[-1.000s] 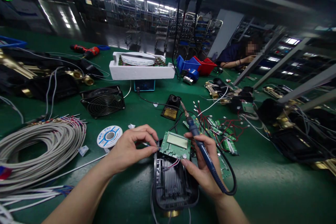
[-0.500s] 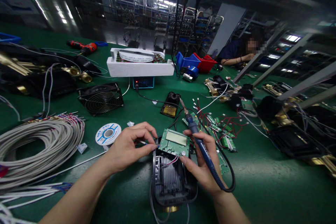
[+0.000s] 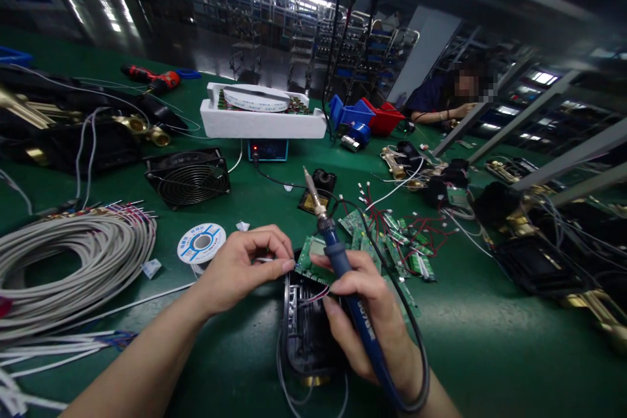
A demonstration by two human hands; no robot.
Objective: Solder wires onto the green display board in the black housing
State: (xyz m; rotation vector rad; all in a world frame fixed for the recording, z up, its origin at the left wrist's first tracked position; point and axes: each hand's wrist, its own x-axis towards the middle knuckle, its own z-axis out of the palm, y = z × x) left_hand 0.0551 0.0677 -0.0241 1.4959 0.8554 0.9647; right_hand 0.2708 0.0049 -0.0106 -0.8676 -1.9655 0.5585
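Note:
My left hand (image 3: 245, 268) is pinched on a thin solder wire at the left edge of a green circuit board (image 3: 309, 255). That board sits tilted over an open black housing (image 3: 306, 333) with grey cables coming out below. My right hand (image 3: 365, 313) grips a blue soldering iron (image 3: 343, 274), tip pointing up and away, and its fingers also touch the board, covering most of it. A red and white wire pair runs from the board into the housing.
A solder spool (image 3: 201, 241), a grey cable coil (image 3: 73, 261) and a black fan (image 3: 189, 179) lie to the left. An iron stand (image 3: 318, 192), a white foam tray (image 3: 259, 117) and loose green boards (image 3: 392, 235) lie beyond. Another person (image 3: 450, 101) sits at the far right.
My right hand has moved left over the board, swinging the soldering iron more upright with its tip leftward. The left hand has stayed pinched at the board's edge.

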